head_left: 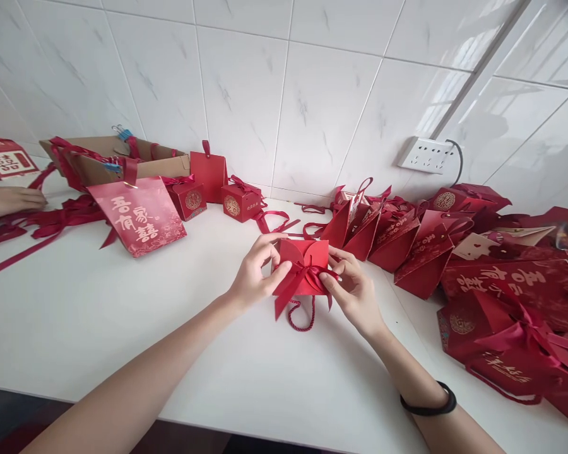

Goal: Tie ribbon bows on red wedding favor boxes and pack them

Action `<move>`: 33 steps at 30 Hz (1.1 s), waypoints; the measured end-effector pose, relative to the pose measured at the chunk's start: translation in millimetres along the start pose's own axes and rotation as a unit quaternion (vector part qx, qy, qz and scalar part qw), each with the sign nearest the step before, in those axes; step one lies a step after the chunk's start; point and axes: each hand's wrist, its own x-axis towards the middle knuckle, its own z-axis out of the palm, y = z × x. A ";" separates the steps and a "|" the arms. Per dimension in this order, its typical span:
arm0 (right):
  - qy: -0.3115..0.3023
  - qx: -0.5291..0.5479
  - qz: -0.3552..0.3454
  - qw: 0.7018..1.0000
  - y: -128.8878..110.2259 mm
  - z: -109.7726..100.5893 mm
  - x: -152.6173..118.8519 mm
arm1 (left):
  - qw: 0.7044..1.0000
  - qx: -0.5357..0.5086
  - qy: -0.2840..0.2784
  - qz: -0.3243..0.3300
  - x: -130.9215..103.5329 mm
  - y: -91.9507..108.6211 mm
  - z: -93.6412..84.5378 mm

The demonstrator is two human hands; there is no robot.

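Note:
A small red gift box (319, 252) with a ribbon bow (307, 272) tied across its top is between my two hands, over the white table (208, 372). My left hand (260, 271) grips its left side, thumb on top near the bow. On the right side, my right hand (355, 287) holds the box, with its thumb and fingers at the bow's right loop. A twisted dark red cord (301, 328) hangs in a loop from the near side of the box.
Red boxes and bags (511, 277) crowd the right side. A cardboard tray (163, 167), a pink-red bag (139, 217) and small boxes (240, 202) stand at the back left. Another person's hand (16, 200) rests by loose ribbons (64, 217). A power strip (426, 156) is on the wall.

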 end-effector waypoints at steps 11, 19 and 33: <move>0.027 0.013 0.036 0.999 -2.7 3.7 2.9 | 0.998 -0.025 0.047 -0.019 -6.2 -3.9 12.4; 0.035 -0.056 0.020 0.998 -4.8 10.8 -0.9 | 0.963 -0.189 0.046 -0.188 -1.5 12.5 13.3; -0.051 -0.026 0.100 0.993 -7.8 4.2 2.1 | 0.949 -0.198 -0.077 -0.233 2.8 16.0 4.6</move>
